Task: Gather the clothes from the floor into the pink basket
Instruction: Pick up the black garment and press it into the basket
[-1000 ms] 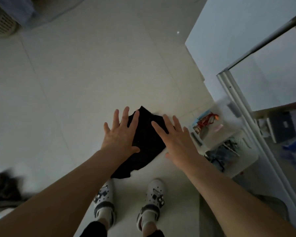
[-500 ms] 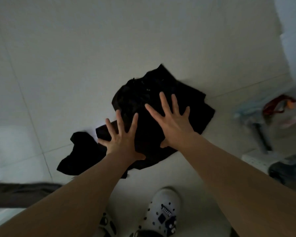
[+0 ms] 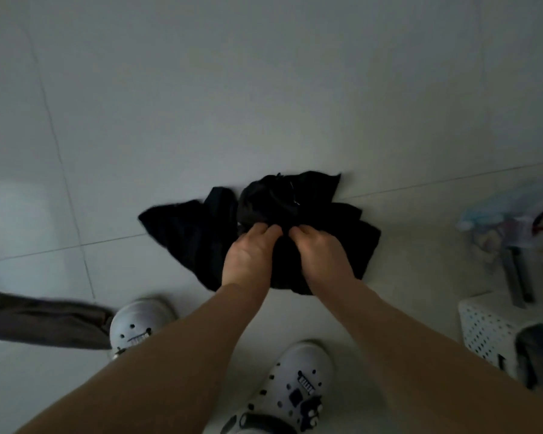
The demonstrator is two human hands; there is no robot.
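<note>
A crumpled black garment (image 3: 188,233) lies on the pale tiled floor just ahead of my feet. My left hand (image 3: 248,255) and my right hand (image 3: 320,255) rest side by side on its middle, fingers curled into the cloth and bunching it. A dark grey-brown garment (image 3: 41,321) lies stretched on the floor at the left edge, beside my left shoe. No pink basket is in view.
A white perforated basket (image 3: 486,333) with dark cloth in it stands at the lower right. Behind it, blurred clutter in clear plastic (image 3: 514,227) sits on the floor at the right edge. My white clogs (image 3: 295,389) stand below my arms.
Both hands went from spread flat above the black garment to fingers closed into its cloth. The view dropped closer to the floor and the garment bunched up.
</note>
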